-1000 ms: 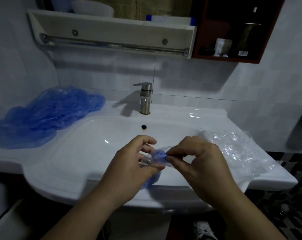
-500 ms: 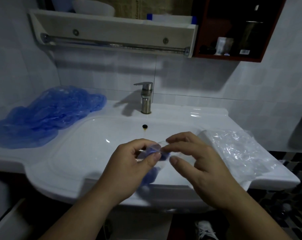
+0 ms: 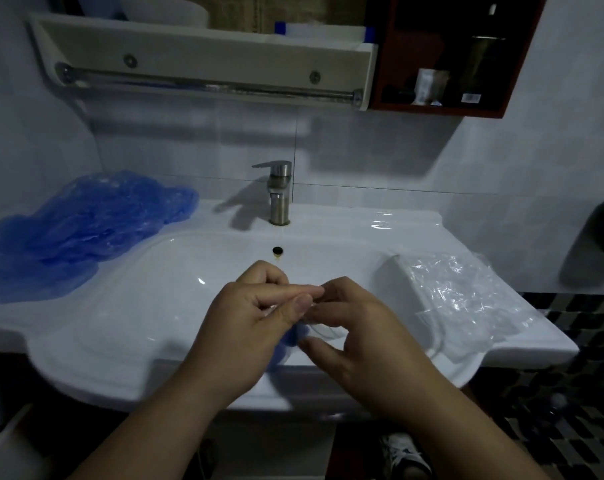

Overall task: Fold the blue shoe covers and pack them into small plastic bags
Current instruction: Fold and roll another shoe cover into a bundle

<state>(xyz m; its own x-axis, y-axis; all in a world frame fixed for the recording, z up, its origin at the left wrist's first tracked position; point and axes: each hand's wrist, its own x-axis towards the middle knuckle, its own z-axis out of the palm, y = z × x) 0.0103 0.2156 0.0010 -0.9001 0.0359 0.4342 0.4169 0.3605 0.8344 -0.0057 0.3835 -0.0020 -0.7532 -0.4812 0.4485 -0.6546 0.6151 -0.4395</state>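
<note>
Together, the left hand [image 3: 252, 327] and right hand [image 3: 366, 344] are pinching a bag [image 3: 324, 330] and folded shoe cover [image 3: 290, 337]. Both are probably feeling light, limp and slippery, so their edges are looking best to grip.

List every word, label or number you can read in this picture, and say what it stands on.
None can be read.
White label on the dark bottle in the red cabinet: too small and blurred.
Pale packet beside it: print blurred.
</note>
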